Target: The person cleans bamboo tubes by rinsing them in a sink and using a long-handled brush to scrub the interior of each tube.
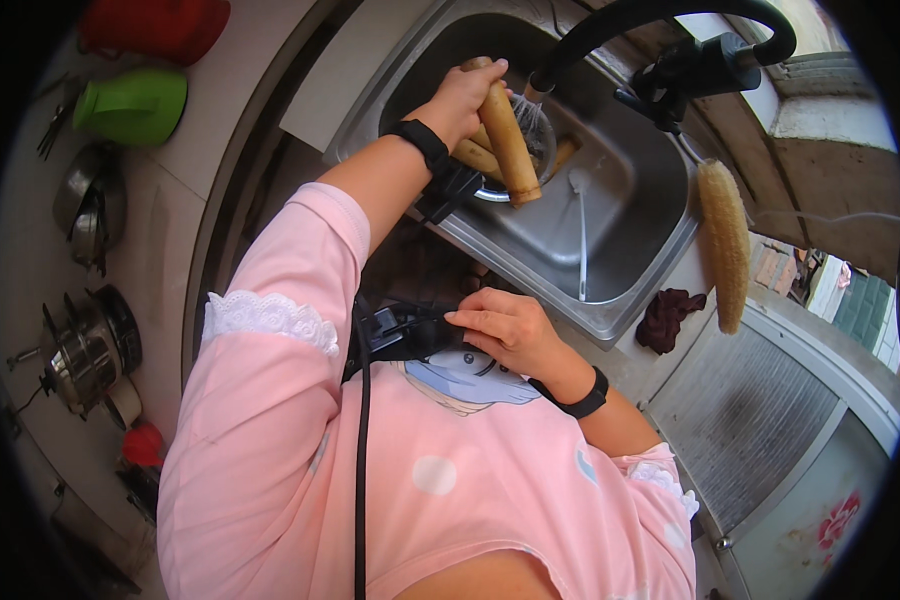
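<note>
My left hand (461, 101) grips a long yellowish-brown lotus root section (508, 142) above a round metal bowl (493, 196) in the stainless steel sink (607, 161). More root pieces (478, 160) lie in the bowl, partly hidden by the held one. Another piece (568, 150) shows just beyond the bowl's rim. Water streams from the spout of a black faucet (570, 52) beside my left fingers. My right hand (506, 326) is at my waist, fingertips together by a black cable (409, 319); whether it holds the cable is unclear.
A thin white-handled brush (583, 240) rests in the sink. Right of it are a dark crumpled cloth (667, 319) and a dried loofah (724, 247). Along the left stand a green plastic pitcher (139, 106), metal bowls (90, 199) and a steel pot (86, 356).
</note>
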`<state>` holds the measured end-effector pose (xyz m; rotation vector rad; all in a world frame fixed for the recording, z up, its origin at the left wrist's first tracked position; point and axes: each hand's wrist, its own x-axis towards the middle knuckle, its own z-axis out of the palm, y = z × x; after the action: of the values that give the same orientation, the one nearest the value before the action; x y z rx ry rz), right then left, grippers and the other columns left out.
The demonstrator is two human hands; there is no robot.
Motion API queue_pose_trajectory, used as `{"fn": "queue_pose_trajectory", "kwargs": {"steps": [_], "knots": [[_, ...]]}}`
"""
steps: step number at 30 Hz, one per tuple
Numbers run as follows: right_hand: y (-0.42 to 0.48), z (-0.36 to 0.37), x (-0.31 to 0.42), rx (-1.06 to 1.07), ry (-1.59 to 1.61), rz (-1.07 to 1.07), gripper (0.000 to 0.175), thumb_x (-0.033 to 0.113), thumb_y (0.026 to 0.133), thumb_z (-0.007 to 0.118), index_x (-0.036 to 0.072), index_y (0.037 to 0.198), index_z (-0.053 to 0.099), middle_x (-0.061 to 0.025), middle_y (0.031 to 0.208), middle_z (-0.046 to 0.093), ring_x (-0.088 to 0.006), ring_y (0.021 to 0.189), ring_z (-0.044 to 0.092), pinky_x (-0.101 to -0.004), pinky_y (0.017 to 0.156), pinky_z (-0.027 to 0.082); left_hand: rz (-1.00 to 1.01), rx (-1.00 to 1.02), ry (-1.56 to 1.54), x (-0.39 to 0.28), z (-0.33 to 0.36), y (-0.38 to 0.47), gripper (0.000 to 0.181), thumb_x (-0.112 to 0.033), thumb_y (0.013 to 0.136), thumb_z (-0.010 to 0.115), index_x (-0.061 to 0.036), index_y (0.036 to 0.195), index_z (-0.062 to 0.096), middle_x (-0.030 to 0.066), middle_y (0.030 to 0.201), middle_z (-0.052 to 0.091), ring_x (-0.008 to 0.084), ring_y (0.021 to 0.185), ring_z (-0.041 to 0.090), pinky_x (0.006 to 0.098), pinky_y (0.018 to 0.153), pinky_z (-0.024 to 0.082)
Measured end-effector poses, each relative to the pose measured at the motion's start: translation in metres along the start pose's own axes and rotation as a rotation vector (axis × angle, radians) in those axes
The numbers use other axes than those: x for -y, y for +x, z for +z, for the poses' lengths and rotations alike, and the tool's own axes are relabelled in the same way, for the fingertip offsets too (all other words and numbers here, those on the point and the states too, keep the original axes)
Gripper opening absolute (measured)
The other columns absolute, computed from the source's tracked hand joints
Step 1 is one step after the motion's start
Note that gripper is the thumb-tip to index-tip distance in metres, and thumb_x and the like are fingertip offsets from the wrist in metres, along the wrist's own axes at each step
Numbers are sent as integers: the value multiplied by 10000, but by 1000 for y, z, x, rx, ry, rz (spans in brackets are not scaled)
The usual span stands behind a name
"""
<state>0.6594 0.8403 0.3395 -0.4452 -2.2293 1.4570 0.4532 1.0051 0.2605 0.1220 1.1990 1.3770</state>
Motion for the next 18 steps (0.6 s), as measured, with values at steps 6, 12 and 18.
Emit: {"fn": "queue_pose_trajectory", "kwargs": {"steps": [6, 12, 18], "knots": [[-2, -2, 5, 109, 174, 27, 268, -46, 640, 635, 51, 890, 643, -81, 851, 585, -244, 770, 568, -319, 674, 461, 6, -9, 20, 4, 3, 0, 216, -157, 790, 653, -21, 884, 514, 93, 741, 565, 199, 670, 587, 327, 652, 512], [-6, 5, 0, 286, 252, -6, 288, -98, 623, 585, 26, 877, 639, -83, 880, 577, -260, 799, 558, -328, 732, 445, 18, 28, 4, 12, 2, -1, 360, -131, 766, 668, 7, 967, 402, 134, 788, 539, 230, 630, 583, 354, 574, 512], [2, -3, -7, 329, 345, 69, 315, -131, 648, 554, 11, 920, 629, -105, 884, 562, -257, 813, 559, -304, 724, 452, 1, 14, 61, 15, 5, -5, 203, -137, 802, 634, -4, 891, 510, 96, 739, 557, 213, 685, 593, 325, 659, 515]]}}
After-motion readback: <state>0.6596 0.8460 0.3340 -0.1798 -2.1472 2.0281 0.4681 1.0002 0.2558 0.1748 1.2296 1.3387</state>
